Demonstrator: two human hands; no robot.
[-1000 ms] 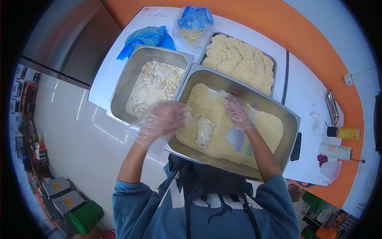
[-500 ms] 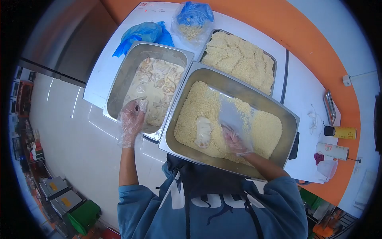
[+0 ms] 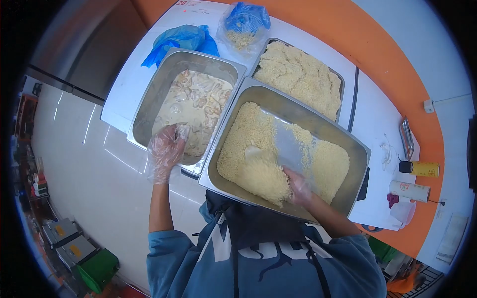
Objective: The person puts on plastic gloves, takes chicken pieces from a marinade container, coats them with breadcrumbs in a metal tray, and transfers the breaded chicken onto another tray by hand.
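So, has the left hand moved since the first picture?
Yes, the left hand moved leftward, from the rim of the crumb pan to the near edge of the left pan.

Near the frame's top edge, left of centre, I read a red "28" (image 3: pixel 182 3) on my white desk (image 3: pixel 126 99); the small print (image 3: pixel 198 11) beside it is illegible. White letters (image 3: pixel 222 244) on my shirt (image 3: pixel 186 273), bottom centre, are partly covered.

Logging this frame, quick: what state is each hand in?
Left hand: partly curled at the batter pan; grip cannot be told.
Right hand: at loose crumbs; open or closed cannot be told.
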